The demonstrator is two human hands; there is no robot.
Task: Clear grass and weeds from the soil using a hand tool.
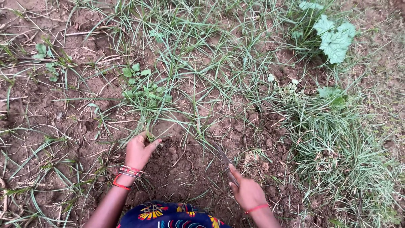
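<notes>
Gripping a grass tuft at its base, left hand closed; right hand closed on sickle, blade slanting up-left toward the tuft across bare soil.

Two hands: left hand, right hand. One sickle; one broad-leaved plant; one red thread on the right wrist; bangles on the left wrist, exact count unclear. Grass tufts and small weeds are too many to count.
</notes>
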